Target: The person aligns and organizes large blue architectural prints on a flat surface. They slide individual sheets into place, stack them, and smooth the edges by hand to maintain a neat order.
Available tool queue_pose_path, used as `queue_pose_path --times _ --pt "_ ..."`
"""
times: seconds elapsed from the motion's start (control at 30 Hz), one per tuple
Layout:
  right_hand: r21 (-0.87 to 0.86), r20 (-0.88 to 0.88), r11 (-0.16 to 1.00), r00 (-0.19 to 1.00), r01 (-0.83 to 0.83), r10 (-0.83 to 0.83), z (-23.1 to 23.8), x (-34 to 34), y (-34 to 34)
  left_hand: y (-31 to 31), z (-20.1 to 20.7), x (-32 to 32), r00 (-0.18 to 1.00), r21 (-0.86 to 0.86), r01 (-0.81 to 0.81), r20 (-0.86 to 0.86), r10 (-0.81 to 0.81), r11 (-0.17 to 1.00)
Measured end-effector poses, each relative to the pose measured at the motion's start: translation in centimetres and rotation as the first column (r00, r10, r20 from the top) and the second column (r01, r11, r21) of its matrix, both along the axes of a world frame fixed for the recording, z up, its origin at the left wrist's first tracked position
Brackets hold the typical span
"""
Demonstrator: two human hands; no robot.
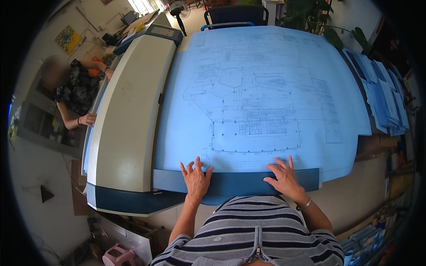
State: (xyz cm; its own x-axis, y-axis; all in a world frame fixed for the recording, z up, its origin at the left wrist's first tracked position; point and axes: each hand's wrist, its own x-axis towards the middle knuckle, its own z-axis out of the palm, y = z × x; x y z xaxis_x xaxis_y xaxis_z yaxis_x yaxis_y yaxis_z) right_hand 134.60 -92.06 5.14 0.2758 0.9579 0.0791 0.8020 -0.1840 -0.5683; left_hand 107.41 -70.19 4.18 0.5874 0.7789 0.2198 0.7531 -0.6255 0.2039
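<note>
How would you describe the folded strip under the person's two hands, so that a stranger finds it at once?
Start from the large pale blue drawing sheet that covers the table beside the long cream-coloured machine. Follow the sheet to its near edge, where the left hand and right hand press flat. There lies the darker blue folded strip, unprinted, unlike the line-covered sheet.

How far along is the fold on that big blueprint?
Done: the near edge is turned over into one dark band. In hand: the left hand and right hand press flat on that band. Left: the rest of the blueprint lies spread and unfolded. A folded stack sits on the right.
</note>
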Motion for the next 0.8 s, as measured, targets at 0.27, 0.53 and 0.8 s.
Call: queue_pose_path --times 0.27,0.53,0.8 --pt "-0.038 -0.047 0.999 0.999 -0.002 0.0 -0.2 5.6 -5.0 -2.8 0.4 4.6 0.962 0.002 -0.216 -0.171 0.213 0.976" --pt "-0.019 -0.092 0.998 0.995 -0.053 0.051 -1.1 11.7 -9.6 -10.8 -0.2 13.2 0.99 -0.064 0.142 0.013 -0.141 0.988" --pt "-0.029 -0.05 1.0 0.999 0.003 -0.004 -0.4 16.5 -13.8 -12.9 -1.0 15.5 1.0 0.001 -0.007 0.015 0.007 1.0"
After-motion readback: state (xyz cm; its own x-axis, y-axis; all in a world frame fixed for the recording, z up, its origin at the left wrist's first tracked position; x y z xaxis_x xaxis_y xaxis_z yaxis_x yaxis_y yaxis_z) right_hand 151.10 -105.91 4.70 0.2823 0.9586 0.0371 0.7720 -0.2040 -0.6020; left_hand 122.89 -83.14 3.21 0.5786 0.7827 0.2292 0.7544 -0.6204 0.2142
